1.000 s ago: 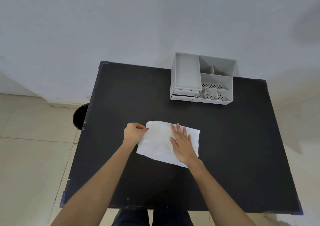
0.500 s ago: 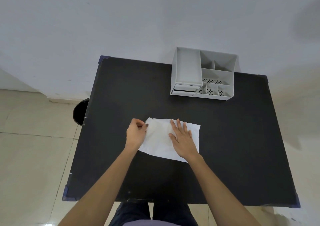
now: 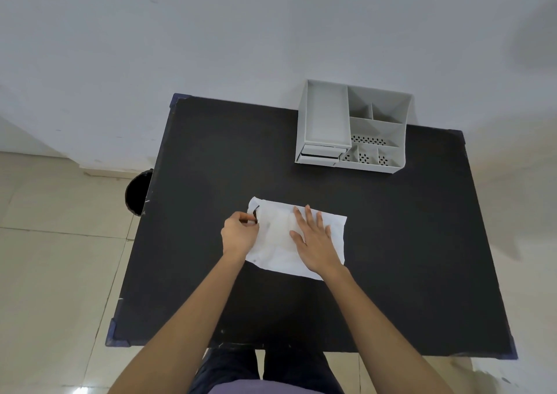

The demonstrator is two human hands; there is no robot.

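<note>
A white sheet of thin paper or cloth (image 3: 278, 242) lies crumpled flat in the middle of the black table (image 3: 391, 242). My left hand (image 3: 239, 235) pinches its upper left edge, which is lifted and curled so a small dark gap shows. My right hand (image 3: 315, 242) presses flat on the sheet's right half with fingers spread and straight.
A grey desk organiser (image 3: 352, 128) with several compartments and a small drawer stands at the table's far edge against the white wall. A black bin (image 3: 137, 193) sits on the tiled floor by the table's left side. My legs show below the near edge.
My left hand has lifted and curled the sheet's upper left corner slightly. My right hand stays pressed on the sheet. The view has shifted a little.
</note>
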